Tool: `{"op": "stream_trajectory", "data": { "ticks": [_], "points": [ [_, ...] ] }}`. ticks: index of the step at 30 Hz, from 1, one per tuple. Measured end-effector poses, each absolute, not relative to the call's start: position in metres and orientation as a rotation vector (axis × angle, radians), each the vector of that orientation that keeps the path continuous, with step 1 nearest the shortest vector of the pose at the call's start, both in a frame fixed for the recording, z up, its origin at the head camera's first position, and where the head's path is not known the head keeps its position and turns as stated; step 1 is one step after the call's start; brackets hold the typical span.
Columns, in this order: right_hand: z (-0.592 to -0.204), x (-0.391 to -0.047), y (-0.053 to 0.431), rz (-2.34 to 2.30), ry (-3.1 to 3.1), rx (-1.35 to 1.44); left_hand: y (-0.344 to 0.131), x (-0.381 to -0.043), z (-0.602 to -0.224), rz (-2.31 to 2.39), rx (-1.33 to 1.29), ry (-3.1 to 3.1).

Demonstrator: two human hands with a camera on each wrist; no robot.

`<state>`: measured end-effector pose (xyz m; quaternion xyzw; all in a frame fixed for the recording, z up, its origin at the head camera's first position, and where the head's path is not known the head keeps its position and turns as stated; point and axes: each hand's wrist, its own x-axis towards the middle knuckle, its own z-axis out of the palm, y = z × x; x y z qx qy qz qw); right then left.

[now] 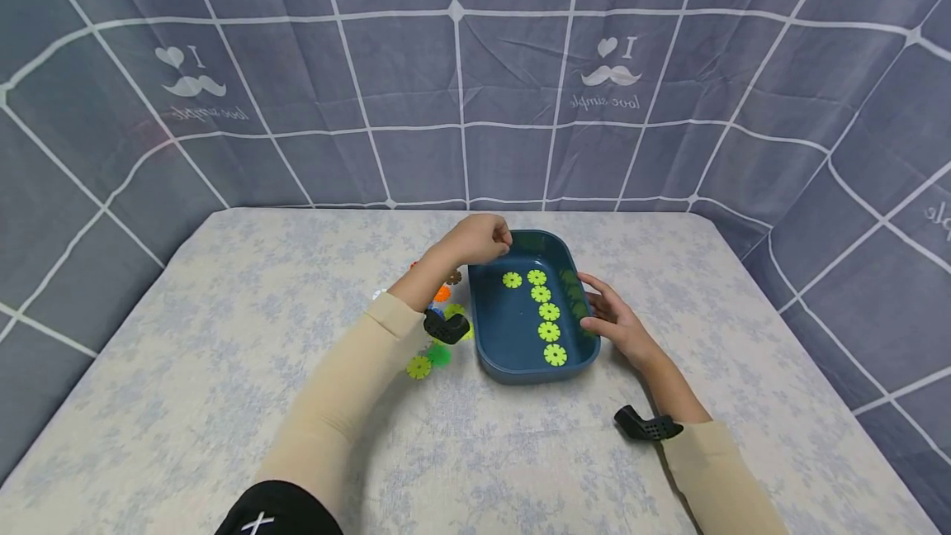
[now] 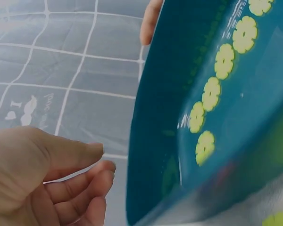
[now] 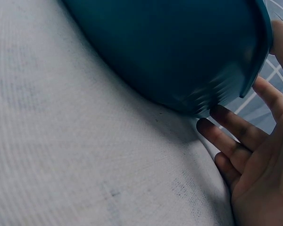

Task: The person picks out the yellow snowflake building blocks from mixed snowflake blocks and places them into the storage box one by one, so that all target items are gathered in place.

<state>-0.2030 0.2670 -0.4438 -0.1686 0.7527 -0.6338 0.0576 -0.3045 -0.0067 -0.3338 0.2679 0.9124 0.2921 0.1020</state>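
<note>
A dark teal tray (image 1: 513, 372) stands on the table with several flower-shaped yellow-green discs (image 1: 549, 311) on its floor. Most of them form a line along its right side; a single disc (image 1: 512, 280) lies to their left. My left hand (image 1: 479, 239) is over the tray's far left corner, its fingers (image 2: 96, 181) loosely curled and nothing visible between them and the thumb. At the right wall, my right hand (image 1: 620, 324) holds the tray, thumb at the rim and fingertips (image 3: 205, 126) against the outer side.
Left of the tray, partly under my left forearm, lie loose discs: a green disc (image 1: 439, 355), an orange disc (image 1: 442, 294), a brown disc (image 1: 455, 277) and a yellow-green disc (image 1: 418, 367). A grey-blue curtain (image 1: 513, 163) with white lines hangs behind the patterned table (image 1: 461, 452).
</note>
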Motion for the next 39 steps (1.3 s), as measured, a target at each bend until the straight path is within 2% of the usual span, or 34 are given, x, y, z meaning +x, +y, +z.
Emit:
{"op": "stream_trajectory", "data": {
  "ticks": [20, 39],
  "points": [
    [-0.444, -0.202, 0.268, -1.919, 2.273, -0.532, -0.061, -0.284, -0.331, 0.982, 0.731, 2.697],
    [-0.444, -0.203, 0.269, -1.916, 2.267, -0.538, -0.092, -0.274, -0.365, 0.98, 0.63, 2.626]
  ]
}}
